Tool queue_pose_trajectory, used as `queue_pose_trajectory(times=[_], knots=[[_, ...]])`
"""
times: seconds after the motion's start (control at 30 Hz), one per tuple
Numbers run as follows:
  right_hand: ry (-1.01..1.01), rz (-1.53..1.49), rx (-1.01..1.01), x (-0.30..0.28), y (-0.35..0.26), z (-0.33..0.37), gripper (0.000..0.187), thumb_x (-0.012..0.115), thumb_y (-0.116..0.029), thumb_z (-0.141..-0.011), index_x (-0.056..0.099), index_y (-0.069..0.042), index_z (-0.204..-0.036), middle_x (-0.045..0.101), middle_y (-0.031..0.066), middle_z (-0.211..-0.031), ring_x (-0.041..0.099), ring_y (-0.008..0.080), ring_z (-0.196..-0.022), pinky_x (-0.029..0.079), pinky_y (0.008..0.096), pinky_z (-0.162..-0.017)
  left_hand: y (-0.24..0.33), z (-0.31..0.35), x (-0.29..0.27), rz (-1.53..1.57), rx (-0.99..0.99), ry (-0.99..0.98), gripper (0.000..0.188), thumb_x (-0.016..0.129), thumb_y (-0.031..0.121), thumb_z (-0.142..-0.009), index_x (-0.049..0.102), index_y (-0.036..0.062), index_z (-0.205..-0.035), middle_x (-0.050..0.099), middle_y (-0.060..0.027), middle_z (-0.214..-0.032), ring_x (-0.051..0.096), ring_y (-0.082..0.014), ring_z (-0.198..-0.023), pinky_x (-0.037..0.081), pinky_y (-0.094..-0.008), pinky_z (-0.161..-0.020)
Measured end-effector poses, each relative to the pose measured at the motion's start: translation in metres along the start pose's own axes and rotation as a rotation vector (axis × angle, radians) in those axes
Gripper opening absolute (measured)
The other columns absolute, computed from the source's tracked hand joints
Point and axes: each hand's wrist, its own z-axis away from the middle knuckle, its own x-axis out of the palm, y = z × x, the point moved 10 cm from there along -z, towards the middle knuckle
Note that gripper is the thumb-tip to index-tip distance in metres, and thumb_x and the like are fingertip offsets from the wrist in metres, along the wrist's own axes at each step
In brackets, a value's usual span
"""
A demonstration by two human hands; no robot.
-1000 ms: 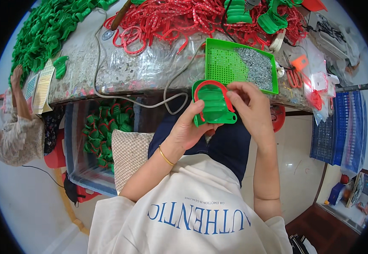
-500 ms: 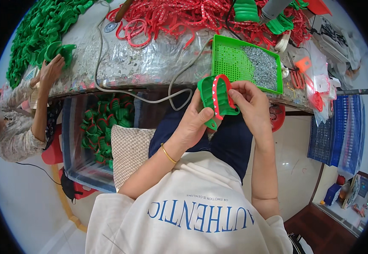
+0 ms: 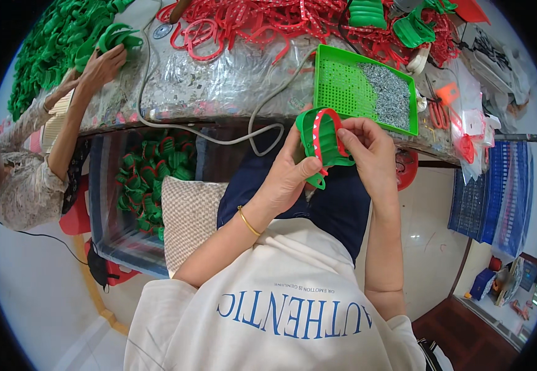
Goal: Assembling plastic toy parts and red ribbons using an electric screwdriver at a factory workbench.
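Observation:
Above my lap, both hands hold a curved green plastic piece [image 3: 309, 133] with a red strip [image 3: 317, 140] bearing white teeth shapes, bent into a loop along it. My left hand [image 3: 288, 176] grips the green piece from the left, thumb along its lower edge. At the other side, my right hand [image 3: 367, 145] pinches the loop's right end between thumb and fingers. The fingers behind the piece are partly hidden. Just beyond my hands lies a bright green tray [image 3: 336, 93] with a heap of small silvery metal parts [image 3: 387, 93] in its right half.
Red toothed strips [image 3: 244, 31] pile along the back of the table. At far left, a co-worker's hands [image 3: 98, 71] handle green pieces by a large green heap [image 3: 43, 55]. A bin of red-and-green pieces [image 3: 157, 170] stands below the table. A grey cable [image 3: 147, 80] crosses the tabletop.
The held piece has shifted slightly right and tilted, still in both my hands. The co-worker's hands have moved up and to the right with a green piece.

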Motion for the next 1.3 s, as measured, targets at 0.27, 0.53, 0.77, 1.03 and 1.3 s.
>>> queue_pose_trajectory(times=[0.27, 0.53, 0.77, 1.03, 1.3], knots=[[0.062, 0.17, -0.028, 0.002, -0.001, 0.002, 0.012, 0.062, -0.007, -0.088, 0.062, 0.001, -0.097, 0.063, 0.0006, -0.083, 0.056, 0.0046, -0.071, 0.046, 0.0193, -0.066, -0.002, -0.001, -0.004, -0.02, 0.004, -0.003, 0.097, 0.076, 0.019, -0.077, 0.014, 0.0182, -0.15, 0.044, -0.003, -0.132, 0.049, -0.0094, -0.1, 0.047, -0.0227, -0.077], [0.021, 0.053, 0.004, 0.002, 0.011, -0.003, 0.009, 0.062, -0.005, -0.088, 0.061, 0.0, -0.095, 0.062, 0.0004, -0.083, 0.055, 0.0043, -0.07, 0.045, 0.0186, -0.064, -0.003, -0.003, -0.006, -0.013, -0.046, 0.019, 0.084, 0.065, 0.018, -0.083, 0.014, 0.0165, -0.15, 0.048, -0.0008, -0.125, 0.051, -0.0082, -0.095, 0.046, -0.0234, -0.073], [-0.199, -0.22, 0.1, 0.017, 0.023, 0.004, 0.02, 0.065, -0.004, -0.084, 0.054, -0.003, -0.101, 0.055, -0.0007, -0.086, 0.054, 0.0054, -0.077, 0.045, 0.0194, -0.068, -0.024, 0.004, -0.011, 0.322, -0.203, -0.023, 0.084, 0.063, 0.049, -0.078, 0.022, 0.0233, -0.147, 0.047, -0.01, -0.134, 0.054, -0.0274, -0.116, 0.043, -0.0496, -0.098], [0.587, -0.016, -0.564, -0.123, -0.123, -0.054, 0.044, 0.059, -0.026, -0.091, 0.049, -0.002, -0.127, 0.057, 0.0085, -0.114, 0.053, 0.0157, -0.112, 0.04, 0.0277, -0.094, -0.019, -0.001, -0.001, 0.425, -0.242, -0.106, 0.083, 0.069, 0.047, -0.075, 0.029, 0.0242, -0.144, 0.053, -0.0103, -0.124, 0.057, -0.0316, -0.108, 0.044, -0.0495, -0.096], [-0.15, 0.036, -0.451, -0.116, -0.162, -0.178, 0.052, 0.06, -0.023, -0.089, 0.043, -0.002, -0.134, 0.054, 0.0059, -0.125, 0.05, 0.0183, -0.118, 0.038, 0.0364, -0.101, -0.03, 0.003, 0.014, 0.514, -0.333, -0.114, 0.072, 0.064, 0.045, -0.082, 0.04, 0.0023, -0.134, 0.054, -0.0227, -0.124, 0.054, -0.0331, -0.115, 0.042, -0.0459, -0.101]])
